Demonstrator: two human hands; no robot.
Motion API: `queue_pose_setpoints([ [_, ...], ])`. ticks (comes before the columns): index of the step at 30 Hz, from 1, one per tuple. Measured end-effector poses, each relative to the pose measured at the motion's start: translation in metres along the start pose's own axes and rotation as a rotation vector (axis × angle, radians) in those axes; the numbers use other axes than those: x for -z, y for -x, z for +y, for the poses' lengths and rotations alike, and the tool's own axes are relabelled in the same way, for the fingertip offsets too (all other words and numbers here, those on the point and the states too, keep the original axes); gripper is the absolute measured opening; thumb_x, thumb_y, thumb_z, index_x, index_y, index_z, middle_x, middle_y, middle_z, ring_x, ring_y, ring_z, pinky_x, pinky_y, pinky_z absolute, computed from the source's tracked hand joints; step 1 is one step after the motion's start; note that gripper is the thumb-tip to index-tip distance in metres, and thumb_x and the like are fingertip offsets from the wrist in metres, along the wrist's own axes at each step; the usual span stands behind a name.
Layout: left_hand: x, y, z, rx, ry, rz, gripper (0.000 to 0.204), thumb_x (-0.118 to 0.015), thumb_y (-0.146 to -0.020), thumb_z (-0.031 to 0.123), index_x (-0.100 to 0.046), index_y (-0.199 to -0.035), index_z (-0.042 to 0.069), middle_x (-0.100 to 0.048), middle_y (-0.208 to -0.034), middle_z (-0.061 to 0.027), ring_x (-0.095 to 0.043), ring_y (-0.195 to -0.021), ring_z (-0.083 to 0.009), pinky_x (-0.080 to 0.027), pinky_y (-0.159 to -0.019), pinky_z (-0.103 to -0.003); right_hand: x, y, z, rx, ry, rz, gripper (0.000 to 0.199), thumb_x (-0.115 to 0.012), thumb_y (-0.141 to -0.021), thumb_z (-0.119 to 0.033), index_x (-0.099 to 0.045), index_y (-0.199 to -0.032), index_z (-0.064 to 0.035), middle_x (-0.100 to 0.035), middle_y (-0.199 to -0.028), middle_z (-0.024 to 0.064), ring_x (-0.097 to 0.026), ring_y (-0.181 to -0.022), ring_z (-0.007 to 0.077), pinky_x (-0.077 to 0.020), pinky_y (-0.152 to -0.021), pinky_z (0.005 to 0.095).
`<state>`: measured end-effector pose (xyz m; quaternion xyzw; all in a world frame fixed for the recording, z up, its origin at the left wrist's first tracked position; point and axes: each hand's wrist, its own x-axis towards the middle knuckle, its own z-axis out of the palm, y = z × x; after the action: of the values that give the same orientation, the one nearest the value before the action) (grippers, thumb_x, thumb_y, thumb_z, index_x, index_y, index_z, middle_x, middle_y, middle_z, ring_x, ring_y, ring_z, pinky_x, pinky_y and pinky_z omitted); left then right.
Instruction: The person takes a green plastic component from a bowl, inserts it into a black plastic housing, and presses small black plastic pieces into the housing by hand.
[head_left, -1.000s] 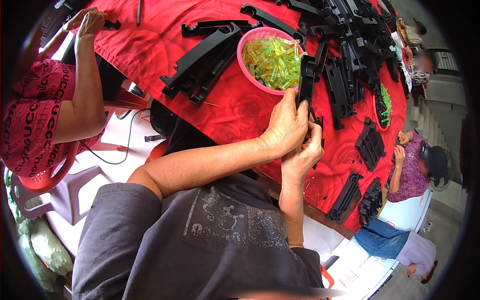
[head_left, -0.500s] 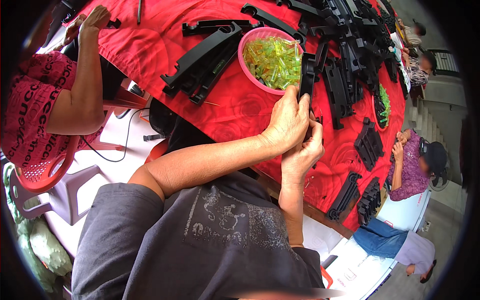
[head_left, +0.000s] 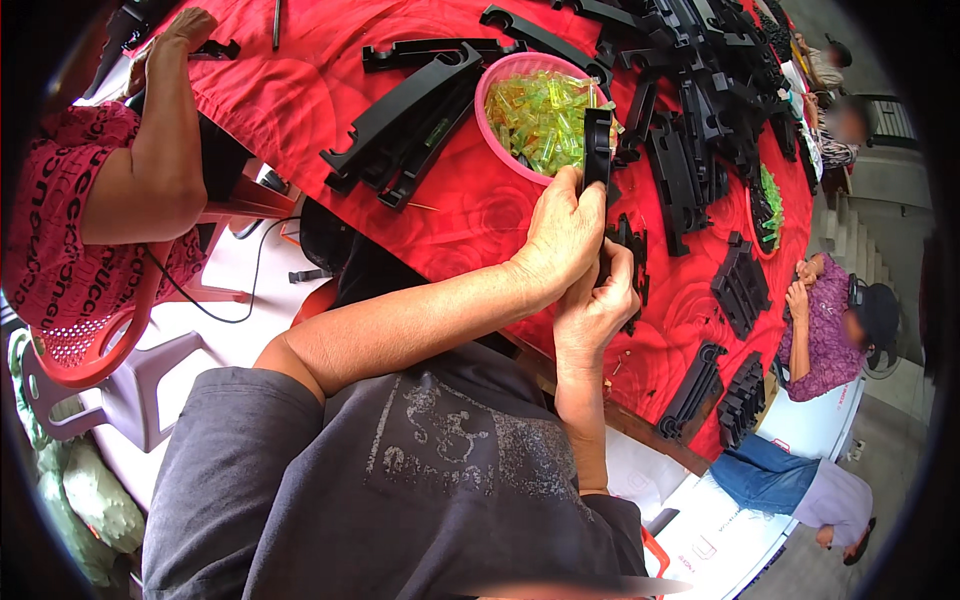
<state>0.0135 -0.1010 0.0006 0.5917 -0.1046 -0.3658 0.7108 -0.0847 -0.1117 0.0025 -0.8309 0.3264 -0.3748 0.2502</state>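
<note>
My left hand (head_left: 562,235) is wrapped around a long black plastic bar (head_left: 597,135) with a notched end, which points away from me. Just below it, my right hand (head_left: 603,305) is closed at the bar's near end, its fingertips partly hidden behind the left. Beyond the hands, and partly covered by the bar, stands a pink basket (head_left: 487,128) full of clear yellow-green small tubes (head_left: 545,115). Another dark notched part (head_left: 632,262) lies on the red cloth just right of my right hand.
Similar black bars (head_left: 410,115) lie left of the basket on the red-covered table (head_left: 460,215), with a large heap (head_left: 705,90) at the far right. Small stacks (head_left: 690,390) sit near the right edge. One co-worker's arm (head_left: 165,130) rests at left; another person (head_left: 825,325) sits at right.
Both hands and the black bar have shifted slightly left and nearer to me, and the bar has turned a little. The dark part beside my right hand now shows more fully.
</note>
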Motion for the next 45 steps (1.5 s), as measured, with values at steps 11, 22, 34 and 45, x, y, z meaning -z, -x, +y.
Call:
queue_pose_setpoints([
  [11,0.002,0.009,0.007,-0.096,0.017,0.041,0.022,-0.049,-0.093,0.017,-0.054,-0.097,-0.004,-0.061,-0.079,-0.0186,-0.058,-0.074,-0.0281,-0.048,-0.072,-0.042,-0.006,0.008,0.0,-0.003,-0.03,0.023,0.016,-0.059,-0.098,-0.013,-0.063,-0.1,0.002,-0.069,-0.082,0.017,-0.072,-0.071,0.0305,-0.0548,-0.064,0.0378],
  [22,0.004,0.014,0.015,-0.159,0.098,-0.026,0.007,-0.047,-0.095,0.011,-0.052,-0.094,0.005,-0.048,-0.079,0.0029,-0.04,-0.071,-0.0041,-0.038,-0.057,-0.024,-0.012,0.013,0.001,-0.004,-0.066,0.067,0.019,-0.059,-0.096,-0.015,-0.063,-0.104,0.0018,-0.07,-0.086,0.0171,-0.072,-0.076,0.0311,-0.0558,-0.069,0.0378],
  [34,0.013,0.007,0.007,-0.071,0.095,-0.079,0.013,-0.045,-0.098,0.013,-0.053,-0.1,0.004,-0.051,-0.081,0.0019,-0.045,-0.07,-0.0046,-0.041,-0.058,-0.024,-0.002,0.003,-0.002,-0.004,-0.018,0.003,0.011,-0.06,-0.096,-0.009,-0.062,-0.099,0.0019,-0.068,-0.084,0.017,-0.071,-0.073,0.0333,-0.0542,-0.064,0.0395],
  [45,0.013,-0.004,0.0,0.014,0.09,-0.086,0.021,-0.045,-0.097,0.014,-0.056,-0.107,0.0,-0.054,-0.083,-0.001,-0.048,-0.073,-0.0078,-0.043,-0.061,-0.027,0.005,-0.006,-0.002,-0.061,-0.002,-0.105,0.009,-0.062,-0.096,-0.008,-0.061,-0.097,0.0015,-0.068,-0.081,0.0181,-0.07,-0.073,0.0362,-0.0527,-0.062,0.0399],
])
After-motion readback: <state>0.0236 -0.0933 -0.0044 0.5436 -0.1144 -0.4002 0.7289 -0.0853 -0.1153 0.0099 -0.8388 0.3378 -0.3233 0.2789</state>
